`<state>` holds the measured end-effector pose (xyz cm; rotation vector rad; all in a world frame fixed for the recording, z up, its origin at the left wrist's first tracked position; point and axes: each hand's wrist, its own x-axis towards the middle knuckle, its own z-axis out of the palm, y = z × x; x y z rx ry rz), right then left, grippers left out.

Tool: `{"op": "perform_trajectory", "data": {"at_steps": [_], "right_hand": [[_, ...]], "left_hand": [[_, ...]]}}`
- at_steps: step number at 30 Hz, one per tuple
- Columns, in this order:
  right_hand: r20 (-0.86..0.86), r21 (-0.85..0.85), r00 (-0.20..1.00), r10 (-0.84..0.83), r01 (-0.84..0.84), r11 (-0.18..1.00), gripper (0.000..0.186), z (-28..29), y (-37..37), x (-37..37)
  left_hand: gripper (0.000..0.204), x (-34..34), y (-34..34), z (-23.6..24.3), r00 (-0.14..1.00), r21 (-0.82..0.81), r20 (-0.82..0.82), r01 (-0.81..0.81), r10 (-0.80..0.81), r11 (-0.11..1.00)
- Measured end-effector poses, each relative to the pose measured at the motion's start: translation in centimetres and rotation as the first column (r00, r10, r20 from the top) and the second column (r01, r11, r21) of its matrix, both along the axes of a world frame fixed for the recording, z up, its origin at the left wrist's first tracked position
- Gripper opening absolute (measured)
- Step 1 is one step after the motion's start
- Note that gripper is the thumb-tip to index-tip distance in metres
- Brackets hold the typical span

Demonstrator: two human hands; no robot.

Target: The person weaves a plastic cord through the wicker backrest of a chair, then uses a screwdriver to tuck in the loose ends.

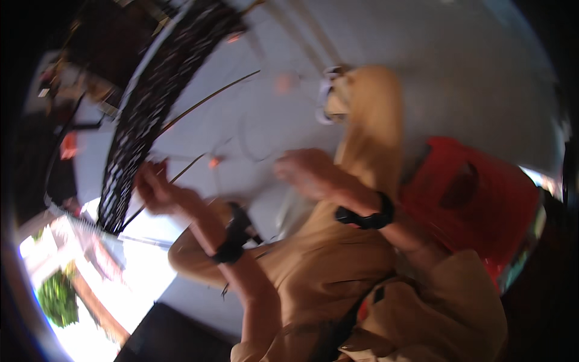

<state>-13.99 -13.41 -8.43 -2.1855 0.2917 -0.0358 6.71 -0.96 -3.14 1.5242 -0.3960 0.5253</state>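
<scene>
My left hand [158, 188] is at the lower right edge of a long dark woven panel [158, 90], with its fingers bent together. A thin brown strand [188, 169] runs up to the fingers and seems to come out below them, but whether they grip it or the panel's edge is blurred. My right hand [306, 174] hovers above my lap, away from the panel, its fingers smeared by motion. Black bands circle both wrists. A longer brown strand [211, 95] sticks out from the panel's right side.
A red plastic seat [476, 199] stands at my right. My tan trousered legs [371, 114] are spread over the grey floor [470, 78]. Small orange bits [215, 161] lie near the strands. Bright daylight and a green plant [58, 298] show at lower left.
</scene>
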Motion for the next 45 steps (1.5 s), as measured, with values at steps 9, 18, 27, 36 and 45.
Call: {"op": "perform_trajectory", "data": {"at_steps": [9, 18, 27, 36, 45], "right_hand": [[0.366, -0.132, 0.755, -0.544, 0.620, 0.773, 0.010, 15.3, -3.9, -13.3], [0.236, -0.259, -0.297, -0.925, 0.898, -0.355, 0.014, 25.7, -6.1, -47.1], [-0.181, -0.292, -0.371, -0.911, 0.905, -0.310, 0.019, 21.7, -7.2, -53.9], [-0.011, -0.808, -0.165, -0.986, 0.583, -0.089, 0.049, 16.9, -7.1, -59.1], [0.576, -0.339, 0.260, -0.775, 0.939, 0.064, 0.033, 24.6, -10.8, -33.2]], "left_hand": [[0.020, 0.7, -0.3, 0.1, 0.988, -0.097, -0.124, -0.106, 0.094, 0.990], [0.017, -0.1, -1.2, -0.6, 0.988, -0.170, -0.157, -0.022, -0.005, 0.985], [0.018, 0.5, -0.2, -0.4, 0.989, -0.205, -0.145, -0.036, 0.006, 0.978], [0.008, -0.7, -1.5, 1.6, 0.982, -0.297, -0.177, 0.009, -0.064, 0.955], [0.011, -2.3, -1.2, 1.8, 0.949, -0.343, -0.309, -0.047, -0.066, 0.938]]}}
